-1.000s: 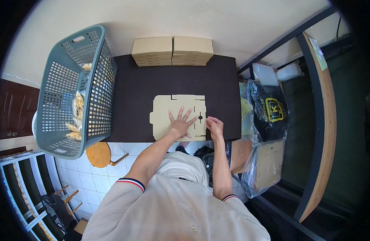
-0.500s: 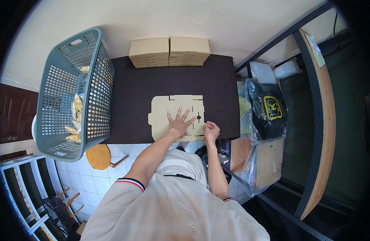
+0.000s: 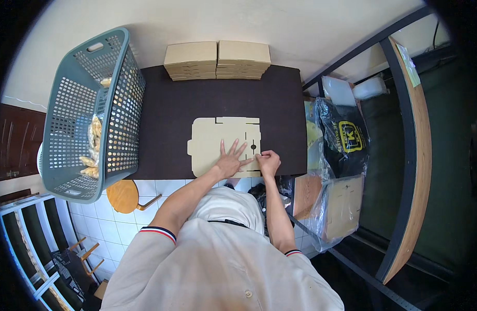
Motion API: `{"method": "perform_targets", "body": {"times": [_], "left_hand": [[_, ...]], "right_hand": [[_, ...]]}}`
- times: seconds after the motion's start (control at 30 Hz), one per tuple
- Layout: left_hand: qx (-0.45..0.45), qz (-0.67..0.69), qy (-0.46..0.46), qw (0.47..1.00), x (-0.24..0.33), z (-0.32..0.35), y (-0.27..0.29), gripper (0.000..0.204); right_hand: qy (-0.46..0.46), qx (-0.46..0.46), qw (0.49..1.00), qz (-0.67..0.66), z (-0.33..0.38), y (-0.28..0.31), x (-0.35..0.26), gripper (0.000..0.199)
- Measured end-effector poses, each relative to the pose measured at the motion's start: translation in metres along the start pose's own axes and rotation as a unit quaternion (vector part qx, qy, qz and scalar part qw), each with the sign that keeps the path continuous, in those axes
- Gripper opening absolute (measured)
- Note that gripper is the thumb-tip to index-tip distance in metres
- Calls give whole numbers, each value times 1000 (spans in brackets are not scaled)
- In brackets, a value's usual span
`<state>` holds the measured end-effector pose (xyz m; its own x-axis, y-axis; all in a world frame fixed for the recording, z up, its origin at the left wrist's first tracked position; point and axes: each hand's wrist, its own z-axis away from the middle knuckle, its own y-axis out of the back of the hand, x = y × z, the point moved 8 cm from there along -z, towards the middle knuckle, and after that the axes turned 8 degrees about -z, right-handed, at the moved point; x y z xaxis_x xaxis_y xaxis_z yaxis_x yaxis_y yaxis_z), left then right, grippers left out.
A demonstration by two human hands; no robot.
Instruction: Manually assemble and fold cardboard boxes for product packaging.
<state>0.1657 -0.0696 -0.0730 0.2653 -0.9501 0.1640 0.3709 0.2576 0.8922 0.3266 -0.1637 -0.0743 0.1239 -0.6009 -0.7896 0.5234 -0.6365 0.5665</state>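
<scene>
A flat, tan cardboard box blank (image 3: 207,137) lies on the dark brown table, with slots and a small dark round cut-out near its right side. My left hand (image 3: 229,164) rests on it, palm down and fingers spread. At the blank's right edge, near the table's front, my right hand (image 3: 268,163) is closed, its fingers bent over the border and pinching it. The undersides of the right fingers are hidden.
Two stacks of folded cardboard boxes (image 3: 191,56) stand against the wall. A tall grey-green plastic basket (image 3: 123,119) with bagged light-brown items is on the left. Right of the table are plastic-wrapped cardboard (image 3: 344,205) and a black plastic bag (image 3: 334,127). A wooden stool (image 3: 122,196) stands lower left.
My right hand has shifted left, from beside the blank's edge to over its border. My left hand stays spread on the cardboard. The whole view has shifted slightly.
</scene>
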Motion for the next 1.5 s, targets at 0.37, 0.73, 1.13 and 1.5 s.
{"method": "perform_targets", "body": {"times": [0.37,0.73,1.13,1.5], "left_hand": [[5,46,6,999,-3,4,-2,80],[45,110,14,993,-9,10,6,82],[35,130,27,991,-8,9,7,79],[57,115,28,991,-8,7,1,81]], "right_hand": [[55,53,996,36,25,0,-17,26],[53,30,998,20,23,-7,-23,20],[89,42,995,16,27,-7,-6,22],[81,28,996,15,50,4,0,16]]}}
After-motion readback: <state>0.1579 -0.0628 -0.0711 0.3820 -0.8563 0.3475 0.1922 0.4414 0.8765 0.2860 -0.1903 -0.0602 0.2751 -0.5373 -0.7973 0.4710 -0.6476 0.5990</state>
